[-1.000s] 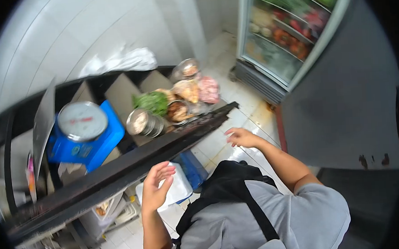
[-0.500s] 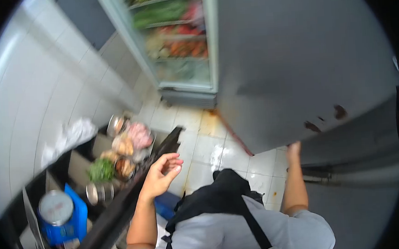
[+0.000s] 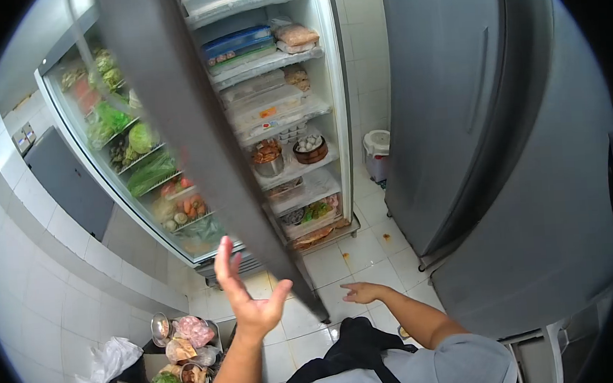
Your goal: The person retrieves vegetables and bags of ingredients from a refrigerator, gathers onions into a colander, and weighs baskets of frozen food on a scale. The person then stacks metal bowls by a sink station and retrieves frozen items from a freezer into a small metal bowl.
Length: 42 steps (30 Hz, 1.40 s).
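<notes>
Grey door (image 3: pixel 201 135) hung open | left hand (image 3: pixel 254 303) near it: wide, empty | right hand (image 3: pixel 364 292) right of it: half-curled, empty | backswing could've bonked left, ngl

Metal pot (image 3: pixel 270 169); brown bowl (image 3: pixel 311 157) on shelf (image 3: pixel 297 172)

Door (image 3: pixel 187 128) stands between produce fridge (image 3: pixel 216 269), left, and shelved fridge (image 3: pixel 341 119), right — pot (image 3: pixel 270 167) left of steamer (image 3: pixel 311 157) on one shelf (image 3: pixel 302 172). Bucket (image 3: pixel 375 147) on floor (image 3: pixel 325 266), between shelved fridge and cabinet (image 3: pixel 449 112).
</notes>
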Each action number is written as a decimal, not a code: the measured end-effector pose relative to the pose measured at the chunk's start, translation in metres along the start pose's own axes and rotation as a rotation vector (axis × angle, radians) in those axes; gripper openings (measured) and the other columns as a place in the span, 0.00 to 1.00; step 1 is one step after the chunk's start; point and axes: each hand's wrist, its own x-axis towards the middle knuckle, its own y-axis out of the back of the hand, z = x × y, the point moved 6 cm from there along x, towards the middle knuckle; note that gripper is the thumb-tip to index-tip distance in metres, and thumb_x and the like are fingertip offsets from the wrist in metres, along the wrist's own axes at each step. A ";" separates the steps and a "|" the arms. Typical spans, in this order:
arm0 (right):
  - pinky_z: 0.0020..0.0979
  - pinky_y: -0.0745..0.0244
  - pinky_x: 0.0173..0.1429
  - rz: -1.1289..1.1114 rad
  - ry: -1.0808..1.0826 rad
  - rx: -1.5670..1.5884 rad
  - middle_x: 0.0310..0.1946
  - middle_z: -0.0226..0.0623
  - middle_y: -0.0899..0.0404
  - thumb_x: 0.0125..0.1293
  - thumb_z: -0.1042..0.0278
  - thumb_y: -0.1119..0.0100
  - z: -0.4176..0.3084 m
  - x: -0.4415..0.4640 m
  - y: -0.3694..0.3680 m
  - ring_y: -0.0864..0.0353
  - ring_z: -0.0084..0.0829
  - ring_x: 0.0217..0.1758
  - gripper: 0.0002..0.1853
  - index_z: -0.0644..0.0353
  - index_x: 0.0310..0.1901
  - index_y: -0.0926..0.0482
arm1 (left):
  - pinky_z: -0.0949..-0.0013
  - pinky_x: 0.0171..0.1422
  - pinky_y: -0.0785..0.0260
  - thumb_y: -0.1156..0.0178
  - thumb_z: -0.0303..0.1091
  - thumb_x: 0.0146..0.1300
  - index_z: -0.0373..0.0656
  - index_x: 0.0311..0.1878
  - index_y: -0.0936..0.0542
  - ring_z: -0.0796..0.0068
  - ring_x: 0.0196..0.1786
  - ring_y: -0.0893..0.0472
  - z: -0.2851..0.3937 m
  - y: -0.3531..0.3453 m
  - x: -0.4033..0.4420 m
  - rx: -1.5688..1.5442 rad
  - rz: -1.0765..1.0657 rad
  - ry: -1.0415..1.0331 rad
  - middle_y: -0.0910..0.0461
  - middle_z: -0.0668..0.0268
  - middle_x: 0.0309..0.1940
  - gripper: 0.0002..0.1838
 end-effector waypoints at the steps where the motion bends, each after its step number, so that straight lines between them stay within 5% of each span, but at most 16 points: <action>1: 0.36 0.23 0.52 -0.148 -0.140 0.030 0.53 0.52 0.21 0.67 0.44 0.46 0.009 -0.013 -0.006 0.15 0.38 0.42 0.36 0.57 0.70 0.36 | 0.55 0.74 0.51 0.27 0.38 0.50 0.38 0.75 0.52 0.56 0.74 0.44 0.002 0.007 -0.004 0.052 0.042 0.037 0.46 0.51 0.72 0.55; 6: 0.35 0.20 0.38 0.126 -0.450 0.487 0.48 0.45 0.18 0.66 0.46 0.43 0.091 -0.079 0.048 0.15 0.33 0.38 0.31 0.60 0.64 0.30 | 0.53 0.76 0.57 0.30 0.29 0.50 0.43 0.76 0.55 0.54 0.75 0.47 0.011 0.050 -0.001 0.233 0.348 0.174 0.48 0.48 0.72 0.55; 11: 0.39 0.20 0.36 0.432 -0.655 0.724 0.45 0.45 0.18 0.68 0.53 0.45 0.196 -0.118 0.093 0.15 0.39 0.37 0.24 0.62 0.58 0.28 | 0.56 0.78 0.56 0.32 0.24 0.52 0.33 0.75 0.59 0.48 0.75 0.48 -0.008 0.058 0.008 0.690 0.516 0.083 0.53 0.42 0.73 0.54; 21: 0.46 0.18 0.39 0.414 -0.909 0.900 0.45 0.49 0.19 0.70 0.52 0.48 0.385 -0.210 0.091 0.16 0.46 0.39 0.24 0.64 0.58 0.31 | 0.58 0.75 0.50 0.34 0.21 0.54 0.33 0.74 0.54 0.54 0.71 0.39 -0.023 0.017 -0.001 0.588 0.687 0.035 0.43 0.46 0.69 0.49; 23: 0.46 0.18 0.39 0.394 -0.975 0.952 0.44 0.49 0.19 0.69 0.52 0.47 0.404 -0.227 0.094 0.16 0.46 0.39 0.25 0.64 0.58 0.31 | 0.58 0.75 0.50 0.34 0.21 0.54 0.33 0.74 0.54 0.55 0.71 0.39 -0.026 0.005 0.000 0.591 0.700 0.017 0.43 0.46 0.69 0.49; 26: 0.52 0.23 0.52 0.327 -1.005 1.014 0.53 0.52 0.25 0.71 0.53 0.54 0.412 -0.258 0.104 0.20 0.48 0.50 0.26 0.65 0.61 0.34 | 0.58 0.75 0.49 0.34 0.22 0.55 0.33 0.74 0.53 0.55 0.71 0.39 -0.029 -0.007 -0.003 0.575 0.719 0.055 0.43 0.45 0.70 0.48; 30: 0.50 0.22 0.49 0.227 -1.014 0.784 0.52 0.50 0.24 0.71 0.53 0.52 0.398 -0.234 0.141 0.19 0.47 0.47 0.26 0.63 0.62 0.33 | 0.58 0.75 0.50 0.33 0.22 0.55 0.33 0.74 0.54 0.55 0.71 0.39 -0.024 -0.017 -0.003 0.795 0.729 0.041 0.44 0.46 0.70 0.48; 32: 0.43 0.20 0.34 0.286 -0.961 0.778 0.34 0.42 0.20 0.65 0.62 0.49 0.398 -0.207 0.162 0.17 0.39 0.32 0.16 0.64 0.48 0.26 | 0.59 0.75 0.51 0.33 0.21 0.56 0.33 0.73 0.54 0.57 0.71 0.40 -0.024 -0.023 0.000 0.730 0.712 0.020 0.45 0.46 0.71 0.48; 34: 0.41 0.21 0.32 0.353 -0.837 0.814 0.35 0.42 0.19 0.66 0.60 0.49 0.395 -0.182 0.178 0.18 0.37 0.30 0.16 0.63 0.48 0.26 | 0.59 0.74 0.49 0.33 0.22 0.56 0.32 0.73 0.54 0.57 0.70 0.39 -0.026 -0.027 0.000 0.708 0.710 0.031 0.43 0.46 0.69 0.48; 36: 0.44 0.20 0.40 0.330 -0.766 0.812 0.41 0.44 0.20 0.67 0.51 0.46 0.394 -0.163 0.188 0.18 0.39 0.39 0.23 0.58 0.56 0.29 | 0.60 0.73 0.47 0.33 0.23 0.57 0.32 0.73 0.55 0.57 0.69 0.37 -0.026 -0.032 0.000 0.673 0.698 0.026 0.42 0.46 0.68 0.48; 42: 0.42 0.23 0.30 0.292 -0.885 0.697 0.37 0.40 0.19 0.68 0.54 0.48 0.451 -0.156 0.166 0.19 0.38 0.30 0.18 0.59 0.51 0.27 | 0.57 0.69 0.39 0.30 0.27 0.55 0.28 0.70 0.52 0.56 0.64 0.33 -0.028 -0.037 -0.002 0.788 0.760 0.032 0.40 0.44 0.65 0.47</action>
